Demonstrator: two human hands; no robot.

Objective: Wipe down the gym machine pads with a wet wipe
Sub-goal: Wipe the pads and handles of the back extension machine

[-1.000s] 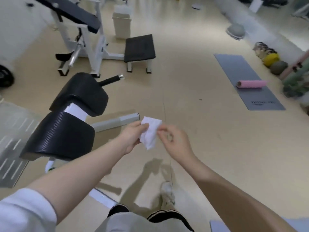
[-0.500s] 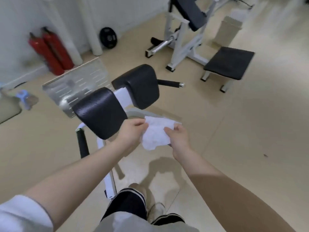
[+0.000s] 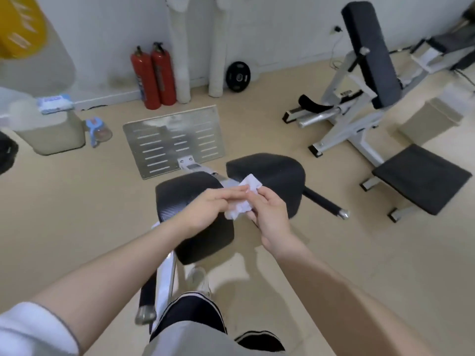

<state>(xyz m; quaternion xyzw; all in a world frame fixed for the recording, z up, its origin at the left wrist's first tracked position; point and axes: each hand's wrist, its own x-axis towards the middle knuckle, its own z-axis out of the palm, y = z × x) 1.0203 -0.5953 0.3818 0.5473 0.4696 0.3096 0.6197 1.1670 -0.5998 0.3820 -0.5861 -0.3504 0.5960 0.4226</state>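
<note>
Both hands are holding one white wet wipe between them, just above the two black machine pads. The left hand is pinching its left edge with nearly straight fingers; the right hand is gripping its right side with fingers curled. The near pad is lying under the left hand, the far pad behind the right. Two red fire extinguishers are standing at the far wall, one weight plate leaning to their right.

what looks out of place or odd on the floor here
A blue-capped clear bottle lies tipped on its side beside the beige bin. Nothing looks spilled. The wet wipe is crumpled between both hands.
</note>
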